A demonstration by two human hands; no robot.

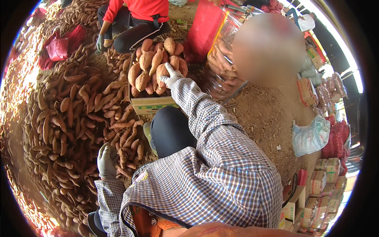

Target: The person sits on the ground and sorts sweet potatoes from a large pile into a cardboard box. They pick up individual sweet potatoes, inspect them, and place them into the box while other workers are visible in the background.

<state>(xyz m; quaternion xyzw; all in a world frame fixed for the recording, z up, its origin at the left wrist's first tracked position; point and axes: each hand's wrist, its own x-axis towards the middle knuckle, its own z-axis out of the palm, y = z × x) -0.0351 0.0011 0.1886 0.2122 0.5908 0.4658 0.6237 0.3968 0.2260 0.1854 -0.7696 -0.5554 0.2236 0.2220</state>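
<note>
My right hand (pixel 171 77), in a pale glove, rests with thumb and forefinger spread on a large sweet potato (pixel 161 70) at the near right of a full cardboard carton (pixel 154 104). Whether it grips the sweet potato cannot be told. Large, plump sweet potatoes are heaped above the carton's rim. Lower left, my left hand (pixel 107 161), also gloved, hovers over or touches the edge of a broad heap of thinner sweet potatoes (pixel 71 127). Its fingers are slightly bent and apart, with nothing visible in them.
A person in a red top (pixel 139 10) crouches beyond the carton, one gloved hand low. A clear plastic bag of sweet potatoes (pixel 220 71) stands to the right. Crumpled red sacks (pixel 57 47) lie on the left heap. A white sack (pixel 311 135) and stacked cartons (pixel 318 183) stand at the right.
</note>
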